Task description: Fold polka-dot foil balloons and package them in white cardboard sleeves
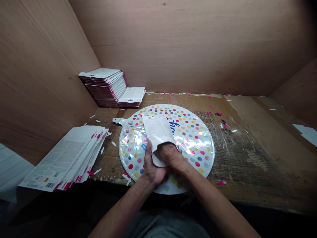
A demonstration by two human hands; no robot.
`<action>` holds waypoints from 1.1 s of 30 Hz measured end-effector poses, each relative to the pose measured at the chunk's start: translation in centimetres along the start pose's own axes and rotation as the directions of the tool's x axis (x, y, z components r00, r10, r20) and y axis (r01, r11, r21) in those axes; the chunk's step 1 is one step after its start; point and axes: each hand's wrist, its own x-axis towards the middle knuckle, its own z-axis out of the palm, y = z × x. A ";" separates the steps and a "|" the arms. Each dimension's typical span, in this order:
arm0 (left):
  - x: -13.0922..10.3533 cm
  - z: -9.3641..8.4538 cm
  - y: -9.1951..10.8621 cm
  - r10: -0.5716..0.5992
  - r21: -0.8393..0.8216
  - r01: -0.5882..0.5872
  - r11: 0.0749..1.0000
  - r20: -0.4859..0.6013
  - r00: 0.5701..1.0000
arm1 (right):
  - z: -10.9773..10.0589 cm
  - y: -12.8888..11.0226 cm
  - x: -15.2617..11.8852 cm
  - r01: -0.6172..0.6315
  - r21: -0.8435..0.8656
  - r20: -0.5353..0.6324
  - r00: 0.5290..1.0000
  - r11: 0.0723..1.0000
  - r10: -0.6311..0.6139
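Note:
A white printed paper envelope (159, 130) is held over a flat foil balloon (200, 145) with coloured dots and blue lettering. My left hand (152, 167) is closed round the lower left side of the envelope, thumb on top. At the envelope's open lower end, my right hand (169, 153) reaches in, so most of its fingers are hidden and I cannot see whether they grip anything. The balloon lies face up beneath both hands, its neck (117, 121) pointing left.
A fanned stack of white envelopes (66, 155) lies at the left front edge. Taller stacked packets (104, 87) stand in the back left corner beside a lower pile (132, 96). Pink and white paper scraps (221, 182) litter the cardboard-covered table (237, 158). Wooden panels (185, 46) enclose it.

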 end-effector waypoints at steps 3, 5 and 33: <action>0.1 -0.7 1.1 0.063 -0.014 -0.064 0.998 -0.063 0.996 | -1.4 -0.4 -0.9 0.024 -0.052 -0.035 0.999 0.998 -0.026; -0.2 -1.8 2.7 0.037 0.153 -0.024 0.988 -0.086 0.996 | -1.9 -0.5 -2.5 0.098 -0.137 -0.024 0.994 0.986 -0.102; 3.0 -2.5 -0.2 0.002 0.766 -0.570 -0.296 0.597 0.802 | -5.2 3.4 -9.9 0.206 -0.465 0.122 0.978 0.861 -0.168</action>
